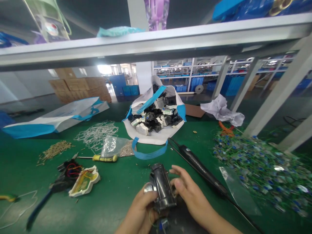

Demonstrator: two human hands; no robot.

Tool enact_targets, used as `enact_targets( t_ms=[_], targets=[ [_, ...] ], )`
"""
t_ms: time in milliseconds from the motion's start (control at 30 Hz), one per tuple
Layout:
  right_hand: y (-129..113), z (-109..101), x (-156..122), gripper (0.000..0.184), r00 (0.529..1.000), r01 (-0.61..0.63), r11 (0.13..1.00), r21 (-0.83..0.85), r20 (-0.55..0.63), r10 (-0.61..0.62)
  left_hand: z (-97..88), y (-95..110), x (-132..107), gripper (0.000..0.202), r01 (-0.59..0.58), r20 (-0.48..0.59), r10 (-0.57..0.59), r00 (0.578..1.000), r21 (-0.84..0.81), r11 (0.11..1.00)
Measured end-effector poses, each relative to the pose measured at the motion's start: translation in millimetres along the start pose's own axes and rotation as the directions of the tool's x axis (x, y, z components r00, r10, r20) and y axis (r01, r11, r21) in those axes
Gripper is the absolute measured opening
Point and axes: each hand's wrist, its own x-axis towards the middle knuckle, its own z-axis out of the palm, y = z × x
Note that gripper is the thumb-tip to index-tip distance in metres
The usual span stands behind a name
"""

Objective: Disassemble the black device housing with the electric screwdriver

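Note:
A glossy black plastic housing [162,185], roughly tube-shaped, is gripped in my left hand [143,204] near the bench's front edge. A shiny round metal-looking piece [149,187] shows on its left side. Below it sits a small part with a blue piece and a thin green wire [164,224], partly hidden. My right hand [191,193] is at the housing's right side, fingers apart; whether a fingertip touches it is hard to see. To the left lies an opened black unit with red wires [73,170], beside a white-edged shell [85,182].
A white-and-blue bag [156,138] of black and white parts lies ahead. A yellow-handled screwdriver [104,158], a screw pile [55,150] and white bent wires [97,133] are left. A black corded electric screwdriver [202,169] and a heap of green-wired parts [263,172] are right. A shelf [156,45] spans overhead.

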Motion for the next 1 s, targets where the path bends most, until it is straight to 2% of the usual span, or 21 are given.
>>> enact_targets(
  t_ms=[67,167,300,433,533,633,767,833,1000],
  targets=[
    [3.0,2.2,-3.0,0.046,0.999,0.025,0.993,-0.119,-0.042,-0.030,-4.7,1.2,3.5,0.030,-0.059,-0.009,0.058,0.998,-0.080,0.995],
    [3.0,9.1,-10.0,0.029,0.998,0.051,0.945,-0.323,-0.007,-0.056,-10.1,0.0,8.0,0.021,-0.116,0.037,0.126,0.991,-0.201,0.973],
    [4.1,21.2,-17.2,0.024,1.000,0.024,0.866,-0.500,0.016,-0.018,-9.4,-2.7,10.2,0.023,-0.079,0.095,0.111,0.989,-0.294,0.953],
    [8.7,23.7,-18.3,0.015,0.997,0.074,0.857,-0.510,0.025,-0.072,-6.4,0.3,8.4,0.027,-0.044,0.078,0.072,0.994,-0.317,0.947],
    [9.7,19.0,-16.8,0.013,0.993,0.114,0.858,-0.501,0.023,-0.119,-7.6,4.0,5.0,0.020,-0.067,0.066,0.087,0.994,-0.259,0.964],
    [7.2,14.1,-14.8,0.015,0.980,0.182,0.828,-0.531,0.028,-0.197,-8.8,6.3,1.4,0.025,-0.068,0.065,0.082,0.995,-0.192,0.979],
    [2.7,10.7,-12.7,0.021,0.947,0.307,0.773,-0.556,0.098,-0.306,-6.1,7.3,-1.4,0.026,-0.083,-0.018,0.081,0.997,-0.185,0.979],
    [2.4,9.0,-11.5,0.023,0.933,0.341,0.739,-0.581,0.115,-0.340,-4.4,7.3,-2.0,0.025,-0.078,-0.026,0.075,0.997,-0.177,0.981],
    [4.0,0.1,-4.7,0.029,0.922,0.338,0.595,-0.729,0.130,-0.364,-3.3,6.3,-1.6,0.018,-0.051,-0.027,0.048,0.998,-0.136,0.989]
  ],
)
